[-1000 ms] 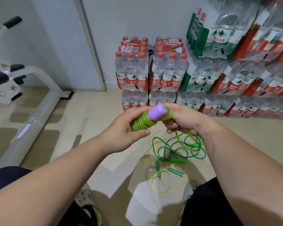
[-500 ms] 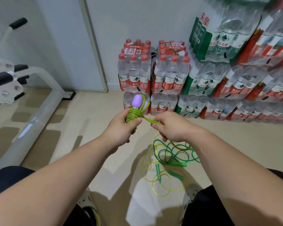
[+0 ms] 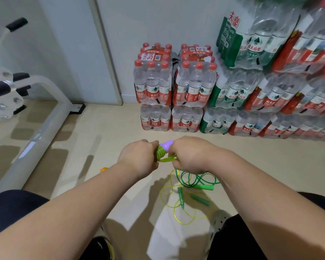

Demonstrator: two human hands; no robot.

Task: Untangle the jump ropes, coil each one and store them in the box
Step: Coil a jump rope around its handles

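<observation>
Lime-green jump rope (image 3: 161,153) held in both hands above the floor (image 3: 109,139).

The rope is wound in tight coils round its purple handle (image 3: 167,144). The left hand (image 3: 139,158) is clenched on the coiled part. The right hand (image 3: 189,156) is closed on the handle's far end and on a strand leading off the coil. Below the hands, a dark green rope (image 3: 195,180) and a yellow rope (image 3: 174,208) lie loosely tangled on the floor, their green handles (image 3: 200,200) among the loops. Shrink-wrapped water bottle packs (image 3: 173,87) are stacked against the wall beyond.
</observation>
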